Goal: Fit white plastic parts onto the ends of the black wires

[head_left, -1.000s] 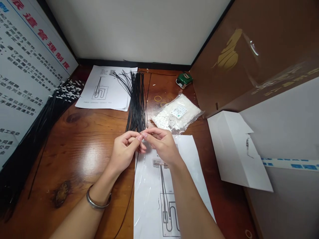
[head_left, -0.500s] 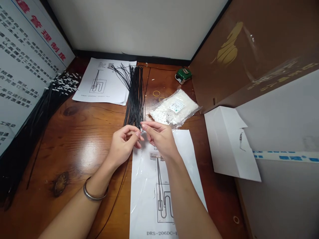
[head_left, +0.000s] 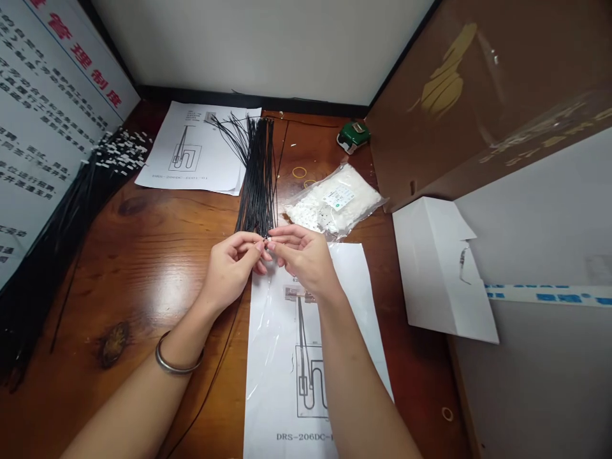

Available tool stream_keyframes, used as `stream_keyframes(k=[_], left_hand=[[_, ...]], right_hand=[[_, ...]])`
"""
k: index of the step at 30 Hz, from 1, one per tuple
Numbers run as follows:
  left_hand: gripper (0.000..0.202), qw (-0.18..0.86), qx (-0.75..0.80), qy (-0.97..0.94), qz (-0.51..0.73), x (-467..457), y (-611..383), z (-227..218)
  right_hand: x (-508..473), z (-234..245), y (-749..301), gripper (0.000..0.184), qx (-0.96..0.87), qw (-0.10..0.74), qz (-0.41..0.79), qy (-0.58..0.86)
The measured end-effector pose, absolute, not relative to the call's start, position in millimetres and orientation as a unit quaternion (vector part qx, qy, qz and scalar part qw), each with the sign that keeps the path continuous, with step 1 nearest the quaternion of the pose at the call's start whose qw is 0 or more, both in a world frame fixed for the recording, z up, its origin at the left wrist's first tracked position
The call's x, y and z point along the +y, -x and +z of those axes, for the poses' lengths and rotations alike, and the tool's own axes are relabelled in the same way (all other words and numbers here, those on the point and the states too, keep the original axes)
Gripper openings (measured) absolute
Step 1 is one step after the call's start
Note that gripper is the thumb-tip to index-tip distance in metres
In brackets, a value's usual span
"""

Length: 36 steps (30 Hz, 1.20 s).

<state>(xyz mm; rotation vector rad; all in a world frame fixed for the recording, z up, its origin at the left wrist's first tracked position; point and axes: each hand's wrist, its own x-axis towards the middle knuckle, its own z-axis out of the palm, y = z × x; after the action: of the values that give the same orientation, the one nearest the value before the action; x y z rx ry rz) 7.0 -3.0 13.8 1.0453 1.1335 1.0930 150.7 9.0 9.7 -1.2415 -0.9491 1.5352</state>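
Observation:
My left hand (head_left: 230,269) pinches the end of a thin black wire (head_left: 216,377), whose length trails down towards the table's front edge. Fingertip to fingertip with it, my right hand (head_left: 306,262) is closed on a tiny white connector (head_left: 269,240), partly hidden by the fingers. Just beyond both hands lies a bundle of black wires (head_left: 258,175), fanned out at its far end. Under the hands is a printed drawing sheet (head_left: 270,363) in a clear cover. A clear bag of small white parts (head_left: 354,191) lies beyond my right hand.
At the left, a thick heap of black wires with white ends (head_left: 122,152) rests by a printed board (head_left: 43,121). More drawing sheets (head_left: 160,175) lie at the back. A green tape measure (head_left: 353,136) sits near the brown box (head_left: 502,83). Folded white card (head_left: 440,274) stands right.
My right thumb and fingertips have closed in on my left fingertips, and the white connector now shows between them. The whole view has shifted slightly.

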Motion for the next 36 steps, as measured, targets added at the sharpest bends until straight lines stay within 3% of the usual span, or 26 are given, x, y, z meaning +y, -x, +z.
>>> stream_keyframes(k=[12,23,36], left_hand=[[0.026,0.585,0.491,-0.456,0.458,-3,-7,14],[0.020,0.545,0.495,-0.481,0.475,-3,-7,11],[0.027,0.578,0.512,-0.446,0.452,-3,-9,18]], right_hand=[[8,8,-153,0.016,-0.427,0.461,0.603,0.492],[9,3,-154,0.013,-0.411,0.483,0.610,0.475],[10,9,-162,0.019,-0.337,0.434,0.689,0.472]])
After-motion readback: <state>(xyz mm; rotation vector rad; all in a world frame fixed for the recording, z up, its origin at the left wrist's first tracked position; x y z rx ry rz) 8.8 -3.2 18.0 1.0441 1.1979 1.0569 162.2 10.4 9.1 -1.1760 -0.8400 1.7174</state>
